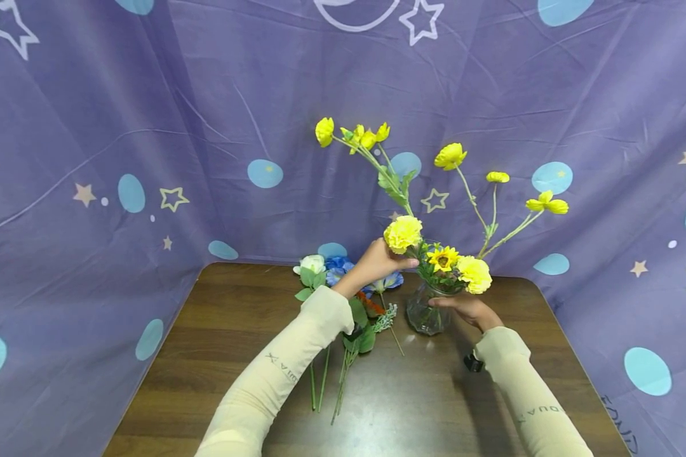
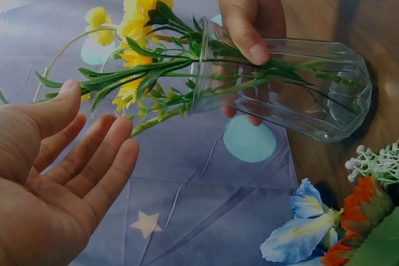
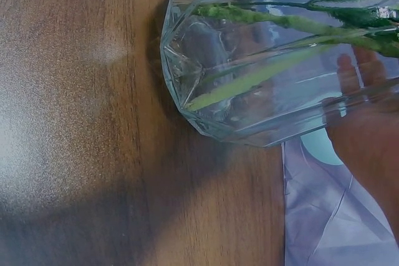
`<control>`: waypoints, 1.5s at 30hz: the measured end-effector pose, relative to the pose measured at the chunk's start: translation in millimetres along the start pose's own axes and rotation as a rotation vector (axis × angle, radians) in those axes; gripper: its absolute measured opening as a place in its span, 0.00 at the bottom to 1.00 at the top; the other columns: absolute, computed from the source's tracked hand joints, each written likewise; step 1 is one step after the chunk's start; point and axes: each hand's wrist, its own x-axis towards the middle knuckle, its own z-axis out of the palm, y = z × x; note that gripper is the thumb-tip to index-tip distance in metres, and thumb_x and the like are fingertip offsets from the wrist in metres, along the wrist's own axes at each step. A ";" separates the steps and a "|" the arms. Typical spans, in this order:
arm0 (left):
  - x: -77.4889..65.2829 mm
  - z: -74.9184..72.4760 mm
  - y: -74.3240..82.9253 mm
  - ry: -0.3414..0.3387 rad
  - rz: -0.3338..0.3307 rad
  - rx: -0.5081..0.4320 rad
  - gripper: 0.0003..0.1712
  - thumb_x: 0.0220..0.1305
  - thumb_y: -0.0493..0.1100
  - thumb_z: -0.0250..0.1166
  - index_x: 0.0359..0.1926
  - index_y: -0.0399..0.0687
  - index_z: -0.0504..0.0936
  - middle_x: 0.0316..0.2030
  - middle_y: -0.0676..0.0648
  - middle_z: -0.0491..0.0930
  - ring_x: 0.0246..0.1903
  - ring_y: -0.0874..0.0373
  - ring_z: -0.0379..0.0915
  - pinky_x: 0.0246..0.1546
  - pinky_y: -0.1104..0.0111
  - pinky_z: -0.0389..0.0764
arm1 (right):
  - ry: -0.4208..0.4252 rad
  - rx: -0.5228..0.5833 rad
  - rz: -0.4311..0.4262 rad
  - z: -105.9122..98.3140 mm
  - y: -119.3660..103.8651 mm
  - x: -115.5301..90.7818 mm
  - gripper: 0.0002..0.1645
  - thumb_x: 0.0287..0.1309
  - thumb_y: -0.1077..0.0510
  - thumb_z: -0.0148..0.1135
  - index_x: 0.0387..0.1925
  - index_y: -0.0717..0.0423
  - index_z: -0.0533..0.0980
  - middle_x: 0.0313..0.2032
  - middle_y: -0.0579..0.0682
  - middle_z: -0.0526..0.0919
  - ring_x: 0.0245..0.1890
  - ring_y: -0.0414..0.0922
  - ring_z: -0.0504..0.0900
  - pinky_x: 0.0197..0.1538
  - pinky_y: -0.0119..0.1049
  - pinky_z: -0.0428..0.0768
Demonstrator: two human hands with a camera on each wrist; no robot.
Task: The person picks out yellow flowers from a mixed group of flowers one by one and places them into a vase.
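A clear faceted glass vase stands on the table, with green stems showing through its wall. Around its neck my right hand curls, thumb on the near side and fingertips behind the glass. Yellow carnations, a small sunflower and tall yellow blossoms rise from the mouth. My left hand is beside the leaves above the rim, its fingers loosely extended and palm facing the flowers. In the head view it appears just below the left carnation; no stem is pinched in the left wrist view.
Left of the vase, more flowers lie on the brown table: a white bloom, blue blossoms, an orange-red flower and a white-tipped sprig. A purple patterned curtain hangs close behind the table.
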 end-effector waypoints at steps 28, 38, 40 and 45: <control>-12.9 6.8 -30.7 -0.041 -0.048 -0.056 0.18 0.68 0.43 0.71 0.55 0.37 0.85 0.44 0.41 0.89 0.41 0.52 0.87 0.47 0.55 0.86 | -0.007 0.014 -0.042 2.2 1.0 -1.5 0.36 0.59 0.73 0.65 0.68 0.65 0.62 0.52 0.32 0.78 0.56 0.29 0.74 0.61 0.23 0.66; -18.3 7.2 -37.7 -0.026 -0.053 -0.048 0.17 0.69 0.40 0.70 0.55 0.37 0.85 0.46 0.41 0.88 0.41 0.57 0.85 0.44 0.66 0.84 | 0.000 0.005 -0.032 3.5 -1.3 -0.3 0.41 0.59 0.72 0.65 0.70 0.70 0.59 0.54 0.30 0.77 0.57 0.28 0.73 0.63 0.25 0.62; -19.1 7.4 -38.8 -0.028 -0.055 -0.042 0.17 0.69 0.40 0.70 0.55 0.36 0.84 0.46 0.41 0.88 0.41 0.56 0.85 0.45 0.63 0.85 | -0.005 -0.001 -0.029 3.9 -2.0 -0.5 0.39 0.59 0.72 0.65 0.70 0.69 0.60 0.54 0.32 0.77 0.57 0.28 0.73 0.64 0.26 0.62; -21.4 8.3 -40.1 -0.029 -0.056 -0.048 0.15 0.70 0.41 0.69 0.54 0.39 0.85 0.44 0.41 0.87 0.43 0.44 0.85 0.44 0.57 0.85 | -0.019 -0.016 -0.013 2.2 -2.5 -1.6 0.38 0.60 0.68 0.68 0.69 0.69 0.63 0.58 0.39 0.77 0.57 0.29 0.74 0.72 0.42 0.58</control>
